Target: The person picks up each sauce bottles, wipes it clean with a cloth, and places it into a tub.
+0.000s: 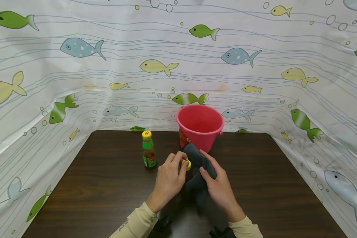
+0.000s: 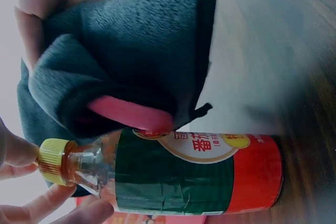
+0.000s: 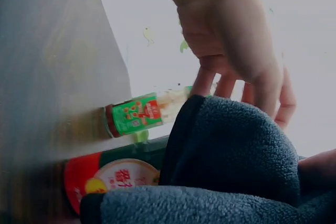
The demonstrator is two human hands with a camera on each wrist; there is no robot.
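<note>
You've got a fuzzy dark cloth [image 1: 196, 158] gripped in your right hand [image 1: 220, 186], your left hand [image 1: 169, 173] pinching the ridged yellow cap [image 2: 54, 161] of a cylindrical glass bottle [image 2: 173, 182] right between them.

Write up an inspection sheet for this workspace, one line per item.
Surface: dark wood-grain table.
Job's things: red-and-green-labelled bottle, its yellow cap on; dark cloth, bunched in folds.
Clutter: slim green-labelled bottle standing at the person's left; pink bucket standing beyond the hands, its contents, if any, not visible.
Hands: left hand pinches the yellow cap; right hand holds the dark cloth.
Cables: nothing seen.
Surroundings: white fish-print sheet behind the table and along both sides.
</note>
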